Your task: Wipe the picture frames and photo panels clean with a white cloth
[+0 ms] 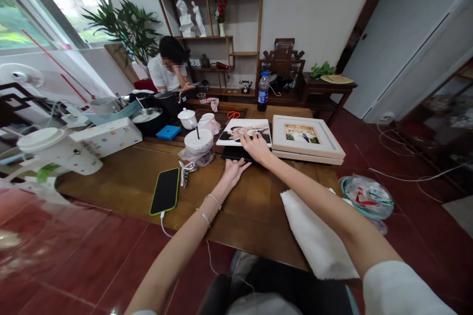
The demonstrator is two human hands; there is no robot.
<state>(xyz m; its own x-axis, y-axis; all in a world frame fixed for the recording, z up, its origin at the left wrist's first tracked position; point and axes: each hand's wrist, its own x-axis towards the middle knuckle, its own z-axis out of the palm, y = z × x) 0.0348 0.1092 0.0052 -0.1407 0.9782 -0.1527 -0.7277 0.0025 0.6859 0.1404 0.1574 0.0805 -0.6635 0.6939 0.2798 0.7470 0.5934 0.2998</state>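
Note:
A white-edged photo panel point(226, 136) with a picture of people lies near the middle of the table. My right hand point(255, 147) rests on it, fingers stretched out over the picture. Under the panel's front edge a flat black thing point(229, 151) sticks out; its kind is hard to make out. My left hand point(235, 171) touches the front edge of that black thing with its fingers extended. Right beside the panel lies a pale framed photo point(302, 134) of a couple, on top of another pale frame point(308, 157).
On the left stand a lidded cup point(198, 141), a charging phone point(165, 192), a blue box point(168, 132) and a black pot point(148, 120). A bottle point(263, 91) and orange scissors point(233, 115) are behind. A white cloth point(314, 236) hangs over the front edge. Another person point(166, 75) sits opposite.

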